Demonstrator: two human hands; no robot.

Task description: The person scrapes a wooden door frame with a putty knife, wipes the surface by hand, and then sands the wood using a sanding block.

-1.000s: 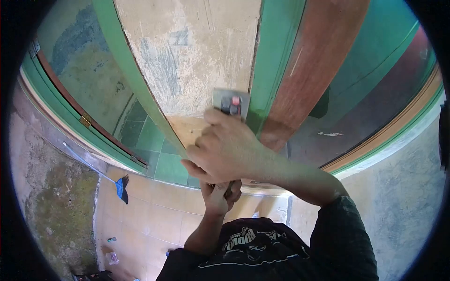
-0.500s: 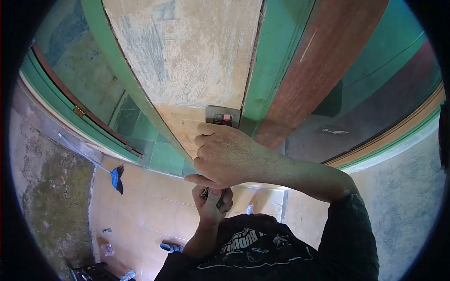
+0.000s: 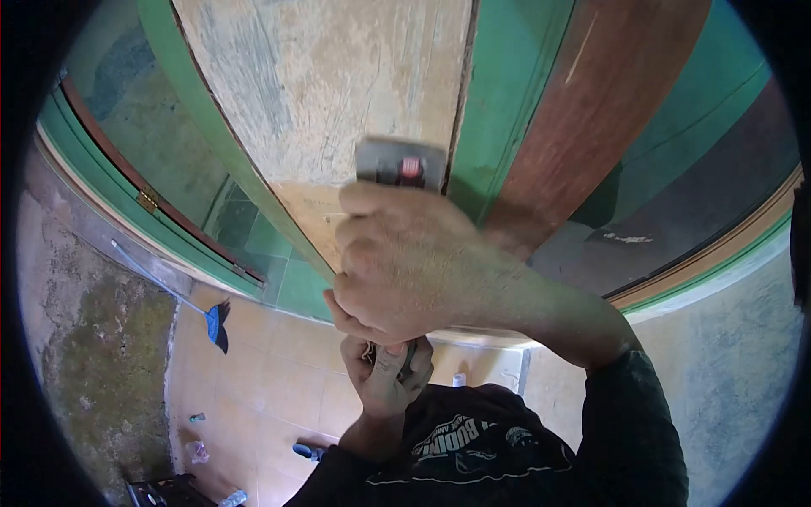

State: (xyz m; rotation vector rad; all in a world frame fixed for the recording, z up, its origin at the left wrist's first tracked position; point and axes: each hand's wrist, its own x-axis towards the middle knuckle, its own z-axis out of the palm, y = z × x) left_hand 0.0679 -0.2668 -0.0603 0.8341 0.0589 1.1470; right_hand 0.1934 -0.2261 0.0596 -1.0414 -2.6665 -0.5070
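My right hand [image 3: 405, 262] is closed around a scraper [image 3: 401, 156] with a wide grey blade and a red label; its handle is hidden in my fist. The blade lies over the worn wall panel [image 3: 329, 84], near the panel's right edge, overlapping the line between its pale, scratched upper part and the smoother tan part [image 3: 304, 207] beneath. Just below my right fist, my left hand [image 3: 389, 376] is held in front of my chest, fingers curled round a small dark thing with a light, stringy bit that I cannot make out.
Green frame strips [image 3: 511, 101] and a brown wooden board [image 3: 583, 118] flank the panel, with glass panes beyond. A blue broom [image 3: 216, 325] leans at the left. On the tiled floor [image 3: 262, 363] lie a slipper [image 3: 307, 452] and a crumpled pink wrapper [image 3: 198, 452].
My right hand and the scraper have moved up the panel, and the blade is blurred. My left hand stays low, its fingers still curled round the dark thing.
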